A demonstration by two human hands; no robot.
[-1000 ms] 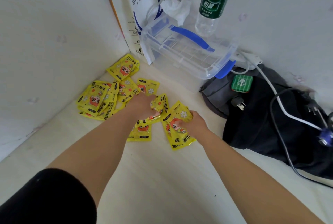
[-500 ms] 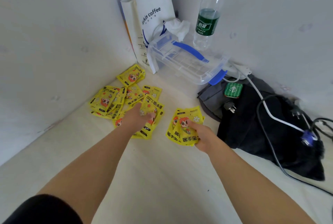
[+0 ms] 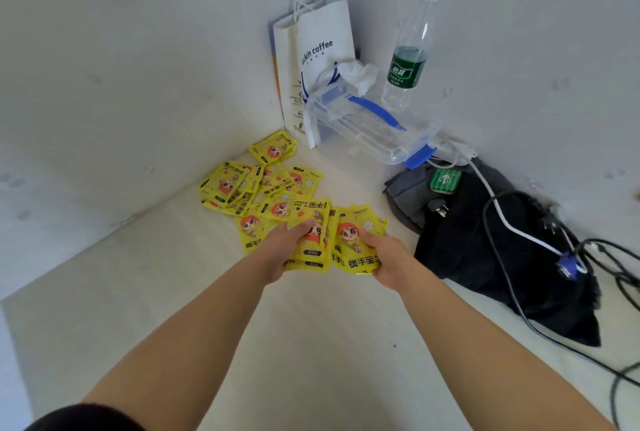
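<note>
Several yellow snack packets with a red-haired cartoon figure lie scattered on the pale surface [image 3: 311,344] near the wall corner, the main heap [image 3: 239,184] at the left. My left hand [image 3: 280,254] grips a small stack of packets [image 3: 311,243] by its left edge. My right hand [image 3: 388,257] grips another stack of packets [image 3: 353,240] from the right, thumb on top. The two stacks sit side by side, almost touching, just above the surface.
A clear plastic box [image 3: 374,129] with blue handle and latch stands at the back, beside a white paper coffee bag [image 3: 318,59] and a water bottle [image 3: 408,63]. Dark clothing [image 3: 485,257] with cables, plugs and a green tin [image 3: 445,181] lies to the right.
My left hand has lifted a stack of packets off the pile and drawn it toward my right hand's stack. Both hands sit closer together and nearer me.
</note>
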